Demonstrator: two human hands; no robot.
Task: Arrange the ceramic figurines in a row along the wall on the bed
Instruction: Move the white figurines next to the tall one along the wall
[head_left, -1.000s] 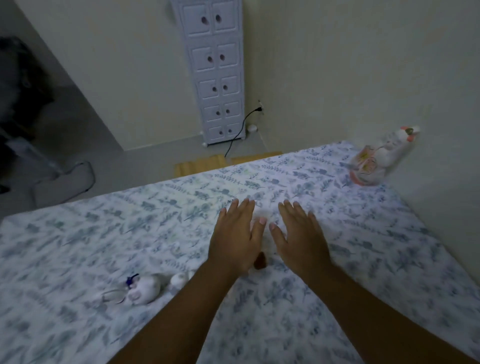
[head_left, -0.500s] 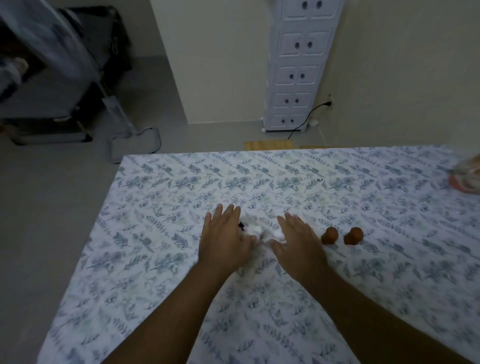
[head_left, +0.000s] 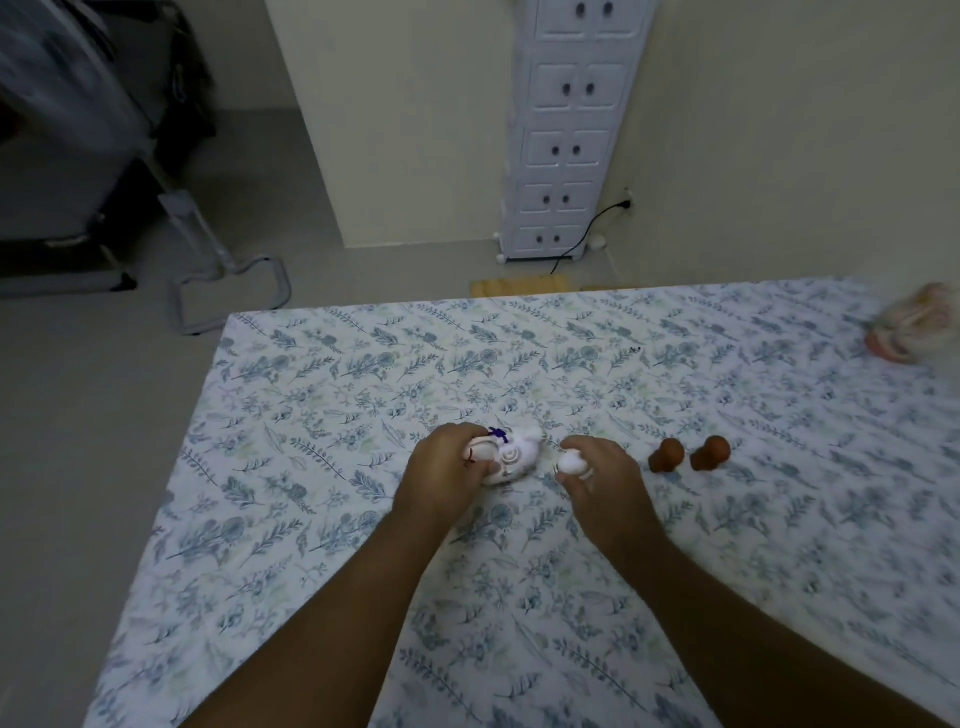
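Note:
On the floral bed sheet (head_left: 519, 364), my left hand (head_left: 441, 478) is closed around a white ceramic figurine with a purple bow (head_left: 511, 457), which lies on the sheet. Just right of it, my right hand (head_left: 605, 480) grips a small white figurine (head_left: 571, 464). Two small brown figurines (head_left: 666, 455) (head_left: 710, 453) stand side by side on the sheet to the right of my right hand. A larger white and orange figurine (head_left: 914, 327), blurred, sits at the far right edge by the wall.
A tall white drawer cabinet (head_left: 566, 130) stands against the wall beyond the bed, with a black cable plugged in beside it. A metal stand base (head_left: 234, 280) rests on the grey floor to the left. The bed's left edge falls near my left forearm.
My view swung left and then steadied. Both hands went from flat and open above the sheet to closed on the two white figurines.

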